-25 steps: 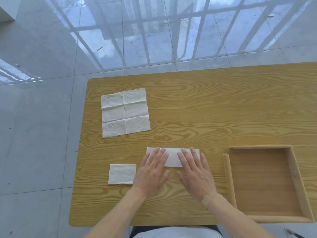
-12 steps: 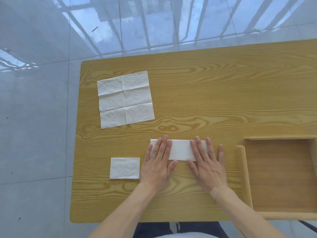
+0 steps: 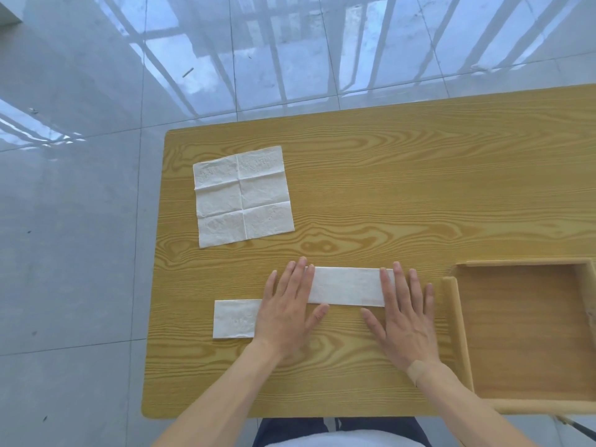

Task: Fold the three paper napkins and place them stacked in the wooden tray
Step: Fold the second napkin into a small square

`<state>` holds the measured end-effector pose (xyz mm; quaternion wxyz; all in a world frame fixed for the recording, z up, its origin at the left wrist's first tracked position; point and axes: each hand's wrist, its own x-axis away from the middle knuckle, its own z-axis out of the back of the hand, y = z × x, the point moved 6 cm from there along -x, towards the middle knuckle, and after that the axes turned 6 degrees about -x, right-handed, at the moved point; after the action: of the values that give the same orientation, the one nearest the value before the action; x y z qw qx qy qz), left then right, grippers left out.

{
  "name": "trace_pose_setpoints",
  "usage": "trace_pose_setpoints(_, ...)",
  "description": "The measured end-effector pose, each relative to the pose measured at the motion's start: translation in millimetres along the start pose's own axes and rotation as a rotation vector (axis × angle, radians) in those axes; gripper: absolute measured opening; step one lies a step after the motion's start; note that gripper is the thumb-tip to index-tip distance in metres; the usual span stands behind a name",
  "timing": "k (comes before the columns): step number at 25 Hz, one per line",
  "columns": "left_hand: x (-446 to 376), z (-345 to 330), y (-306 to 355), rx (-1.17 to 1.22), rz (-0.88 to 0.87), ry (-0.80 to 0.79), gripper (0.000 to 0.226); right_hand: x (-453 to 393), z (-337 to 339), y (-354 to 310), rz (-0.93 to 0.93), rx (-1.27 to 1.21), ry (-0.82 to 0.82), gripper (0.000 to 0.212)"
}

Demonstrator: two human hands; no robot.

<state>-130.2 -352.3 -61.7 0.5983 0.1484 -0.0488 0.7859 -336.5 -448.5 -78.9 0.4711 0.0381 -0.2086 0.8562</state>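
A white napkin folded into a long strip (image 3: 346,286) lies across the near middle of the wooden table (image 3: 387,188). My left hand (image 3: 288,309) lies flat on its left end and my right hand (image 3: 403,317) flat on its right end, fingers spread, pressing it down. A small folded napkin (image 3: 233,319) rests to the left, its right edge hidden under my left hand. An unfolded, creased napkin (image 3: 243,195) lies flat at the far left. The wooden tray (image 3: 451,317) stands at the right with nothing inside it.
The table's left edge runs close to the napkins, and beyond it is glossy tiled floor (image 3: 80,221). The tray's near rail (image 3: 541,406) sits by the table's front edge. Bare wood spans the far right.
My hands have slid apart along the strip, the left toward its left end and the right toward its right end. My head has shifted, so the view moved.
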Motion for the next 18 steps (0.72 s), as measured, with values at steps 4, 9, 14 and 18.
trace_pose_setpoints(4, -14, 30, -17, 0.082, 0.021, 0.073, 0.064, 29, -3, 8, -0.065, -0.026, -0.041, 0.101)
trace_pose_setpoints(9, -39, 39, -30, 0.064, 0.055, -0.164, 0.059, 37, -3, 13, -0.114, -0.022, -0.178, 0.117)
trace_pose_setpoints(14, -51, 38, -31, 0.125, 0.188, -0.293, 0.045, 33, -10, 17, -0.098, -0.036, -0.329, 0.138)
trace_pose_setpoints(18, -48, 35, -33, 0.124, 0.243, -0.345, 0.041, 32, -11, 16, -0.091, -0.068, -0.360, 0.142)
